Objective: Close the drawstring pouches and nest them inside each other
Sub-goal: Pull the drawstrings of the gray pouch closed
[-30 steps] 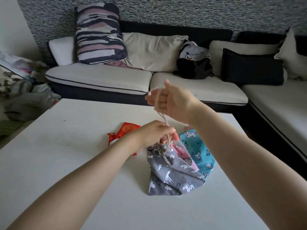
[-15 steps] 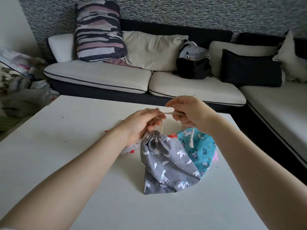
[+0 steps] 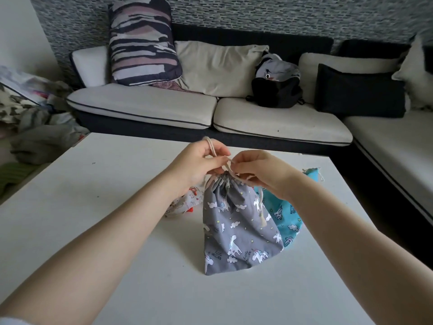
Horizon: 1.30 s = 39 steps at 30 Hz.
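Nearest, grey pouch [image 3: 236,221] upright on table [image 3: 98,207], long axis 6 to 12, gathered neck topmost. Just above it, both equally near: left hand [image 3: 199,163] at 11 pinching drawstring [image 3: 212,146] loop, right hand [image 3: 260,170] at 1 pinching cord. Beyond at 2, blue pouch [image 3: 285,214].

Pouch colours & prints
Grey pouch [image 3: 236,221] w/ white unicorns, clouds; cord [image 3: 212,147] beige. Teal pouch [image 3: 284,215] same print. White pouch [image 3: 187,199] w/ red bits. Table [image 3: 98,202] white; sofa [image 3: 164,109] cream on black; pillow [image 3: 141,42] striped navy/pink/grey.
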Each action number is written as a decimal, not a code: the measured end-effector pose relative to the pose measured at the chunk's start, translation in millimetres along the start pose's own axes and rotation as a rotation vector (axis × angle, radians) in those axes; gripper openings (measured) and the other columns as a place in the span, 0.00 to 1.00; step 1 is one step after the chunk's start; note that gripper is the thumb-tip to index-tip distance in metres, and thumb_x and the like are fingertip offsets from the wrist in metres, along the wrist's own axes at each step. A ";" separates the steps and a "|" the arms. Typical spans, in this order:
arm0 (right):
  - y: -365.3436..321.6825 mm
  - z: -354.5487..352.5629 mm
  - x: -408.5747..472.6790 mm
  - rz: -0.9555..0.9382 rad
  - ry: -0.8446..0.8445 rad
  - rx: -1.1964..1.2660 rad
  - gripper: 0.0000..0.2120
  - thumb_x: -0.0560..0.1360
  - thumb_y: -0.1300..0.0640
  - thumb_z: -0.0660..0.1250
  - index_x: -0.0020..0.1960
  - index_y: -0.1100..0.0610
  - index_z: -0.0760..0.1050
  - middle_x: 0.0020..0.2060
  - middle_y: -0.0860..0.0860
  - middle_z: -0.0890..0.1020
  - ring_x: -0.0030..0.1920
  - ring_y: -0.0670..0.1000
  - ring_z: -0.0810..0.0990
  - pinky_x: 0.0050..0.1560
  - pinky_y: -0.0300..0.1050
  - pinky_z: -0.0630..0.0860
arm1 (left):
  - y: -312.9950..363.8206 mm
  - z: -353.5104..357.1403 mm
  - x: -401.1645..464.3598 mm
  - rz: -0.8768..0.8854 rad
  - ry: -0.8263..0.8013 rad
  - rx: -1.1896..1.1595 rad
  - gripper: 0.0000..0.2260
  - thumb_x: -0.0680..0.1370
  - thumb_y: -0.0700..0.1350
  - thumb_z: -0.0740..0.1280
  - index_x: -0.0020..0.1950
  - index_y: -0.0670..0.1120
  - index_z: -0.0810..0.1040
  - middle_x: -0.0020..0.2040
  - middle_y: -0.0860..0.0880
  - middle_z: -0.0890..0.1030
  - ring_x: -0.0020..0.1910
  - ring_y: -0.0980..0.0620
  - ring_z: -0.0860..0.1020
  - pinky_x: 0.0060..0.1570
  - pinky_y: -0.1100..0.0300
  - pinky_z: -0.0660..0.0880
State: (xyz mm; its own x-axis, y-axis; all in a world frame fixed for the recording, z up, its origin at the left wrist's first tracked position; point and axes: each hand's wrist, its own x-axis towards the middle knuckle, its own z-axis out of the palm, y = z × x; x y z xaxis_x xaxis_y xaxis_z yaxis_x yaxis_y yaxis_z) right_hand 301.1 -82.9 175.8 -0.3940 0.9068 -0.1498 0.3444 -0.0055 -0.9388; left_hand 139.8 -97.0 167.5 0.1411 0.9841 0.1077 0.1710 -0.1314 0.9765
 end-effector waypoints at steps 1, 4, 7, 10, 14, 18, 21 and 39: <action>0.7 -0.1 0.1 -0.021 0.002 0.033 0.09 0.75 0.64 0.64 0.37 0.56 0.73 0.31 0.51 0.74 0.31 0.48 0.69 0.34 0.37 0.66 | -1.1 0.9 0.1 0.018 0.060 0.040 0.06 0.74 0.34 0.67 0.43 0.45 0.77 0.37 0.49 0.77 0.28 0.63 0.76 0.34 0.72 0.73; 3.2 2.2 -1.7 -0.110 -0.044 0.086 0.10 0.76 0.66 0.62 0.36 0.59 0.71 0.30 0.52 0.71 0.30 0.48 0.67 0.30 0.33 0.65 | -4.9 5.5 1.6 0.064 0.220 0.248 0.04 0.72 0.38 0.70 0.42 0.47 0.78 0.36 0.52 0.78 0.29 0.62 0.76 0.34 0.71 0.71; 6.9 4.2 -2.7 -0.116 -0.118 0.117 0.07 0.72 0.59 0.62 0.38 0.59 0.76 0.32 0.51 0.78 0.32 0.48 0.73 0.36 0.37 0.68 | -4.3 9.2 1.1 0.109 0.307 0.354 0.02 0.72 0.41 0.69 0.41 0.47 0.80 0.33 0.56 0.78 0.30 0.61 0.75 0.34 0.68 0.71; 9.9 0.3 -2.1 -0.052 -0.047 -0.004 0.13 0.75 0.52 0.61 0.43 0.56 0.82 0.42 0.53 0.84 0.36 0.48 0.75 0.41 0.45 0.66 | 0.4 12.8 -3.9 0.125 0.279 0.296 0.02 0.72 0.42 0.69 0.42 0.47 0.82 0.31 0.53 0.78 0.29 0.60 0.74 0.34 0.67 0.70; 4.9 3.0 -3.9 -0.127 0.197 -0.186 0.12 0.79 0.56 0.57 0.49 0.54 0.79 0.37 0.50 0.81 0.31 0.44 0.74 0.40 0.44 0.71 | 3.6 11.3 -8.4 0.116 0.219 0.075 0.07 0.72 0.39 0.70 0.39 0.51 0.82 0.34 0.54 0.82 0.36 0.59 0.78 0.42 0.65 0.73; 4.9 -1.8 2.3 -0.130 0.339 -0.428 0.15 0.81 0.48 0.51 0.52 0.58 0.71 0.43 0.58 0.77 0.39 0.53 0.72 0.41 0.44 0.67 | 4.9 15.9 -10.8 0.100 0.052 -0.084 0.07 0.73 0.36 0.69 0.40 0.47 0.82 0.32 0.57 0.82 0.36 0.63 0.79 0.42 0.70 0.73; 3.3 -4.3 0.3 0.033 0.221 -0.035 0.17 0.79 0.46 0.53 0.50 0.57 0.74 0.39 0.54 0.74 0.35 0.51 0.72 0.36 0.43 0.69 | 2.3 18.0 -9.2 0.077 0.041 -0.111 0.06 0.74 0.37 0.68 0.45 0.46 0.83 0.39 0.56 0.83 0.41 0.62 0.80 0.45 0.70 0.74; 21.8 -17.6 4.6 0.158 0.499 0.614 0.08 0.78 0.58 0.61 0.41 0.55 0.74 0.38 0.50 0.74 0.37 0.48 0.73 0.39 0.41 0.71 | -27.4 12.8 -5.6 -0.126 0.168 -0.337 0.20 0.81 0.47 0.55 0.37 0.50 0.82 0.41 0.55 0.84 0.40 0.57 0.80 0.44 0.60 0.70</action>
State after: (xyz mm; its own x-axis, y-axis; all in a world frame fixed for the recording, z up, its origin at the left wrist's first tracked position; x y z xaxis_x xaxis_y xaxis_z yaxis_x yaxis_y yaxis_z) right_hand 321.8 -71.4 160.0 0.0974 0.9566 -0.2747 -0.2225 -0.2481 -0.9429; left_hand 146.8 -100.5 137.7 -0.0265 0.9995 -0.0150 -0.1568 0.0106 0.9876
